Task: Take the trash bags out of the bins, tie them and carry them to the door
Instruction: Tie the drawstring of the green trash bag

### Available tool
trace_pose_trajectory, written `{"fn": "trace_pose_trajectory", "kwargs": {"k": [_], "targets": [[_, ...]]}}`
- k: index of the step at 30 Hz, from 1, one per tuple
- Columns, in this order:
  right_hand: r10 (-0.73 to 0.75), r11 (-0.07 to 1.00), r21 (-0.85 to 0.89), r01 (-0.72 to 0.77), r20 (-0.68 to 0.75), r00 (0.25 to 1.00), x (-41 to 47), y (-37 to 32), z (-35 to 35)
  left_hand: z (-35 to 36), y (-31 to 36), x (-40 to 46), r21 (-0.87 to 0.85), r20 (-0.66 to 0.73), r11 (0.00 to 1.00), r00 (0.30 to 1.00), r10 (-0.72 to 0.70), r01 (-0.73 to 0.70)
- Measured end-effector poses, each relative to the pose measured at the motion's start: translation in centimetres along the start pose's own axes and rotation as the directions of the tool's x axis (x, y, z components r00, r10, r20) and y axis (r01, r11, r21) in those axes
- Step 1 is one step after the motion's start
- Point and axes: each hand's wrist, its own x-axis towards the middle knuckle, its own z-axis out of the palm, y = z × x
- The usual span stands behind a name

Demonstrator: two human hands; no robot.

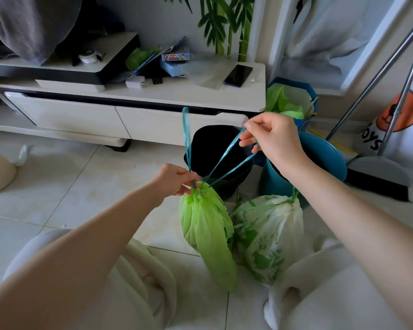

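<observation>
Left hand (pixel 174 178) pinched on gathered neck of green bag (pixel 206 232) (on floor, centre frame) to hold closure. Right hand (pixel 271 139), at 1 o'clock, pinching teal drawstring (pixel 227 156) taut for knotting. Black bin (pixel 221 148) behind, at 12 o'clock.

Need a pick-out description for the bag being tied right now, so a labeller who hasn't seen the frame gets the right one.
Start at the white TV cabinet; on the floor before it stands a black bin. Just in front hangs the green bag, neck cinched, the left hand pinching it and the right hand pulling its blue drawstring. It is plain green; the white leaf-printed bag beside it is not.
</observation>
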Motion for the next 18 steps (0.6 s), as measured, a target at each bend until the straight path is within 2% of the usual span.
{"fn": "trace_pose_trajectory", "kwargs": {"k": [3,6,9,13,18], "targets": [[-0.102,0.993,-0.052,0.104,0.045,0.994,-0.7,-0.3,-0.2,0.4,0.0,0.0,0.010,-0.008,1.000,1.000,-0.005,0.005],[-0.264,0.945,-0.169,0.280,0.108,0.958,-1.7,-0.9,0.2,0.9,-0.1,0.0,0.127,-0.015,0.991,0.999,0.043,-0.041],[-0.367,0.899,-0.208,0.386,0.125,0.922,-2.3,-1.6,0.7,1.5,0.4,-0.4,0.237,0.077,0.963,0.991,0.109,-0.124],[-0.353,0.918,-0.164,0.362,0.085,0.932,-2.0,-2.0,0.8,2.2,1.5,-1.0,0.371,0.308,0.891,0.940,0.148,-0.262],[-0.253,0.967,-0.005,0.254,0.054,0.966,-1.4,-1.6,1.3,2.8,1.3,-1.1,0.452,0.393,0.821,0.904,0.167,-0.348]]}}
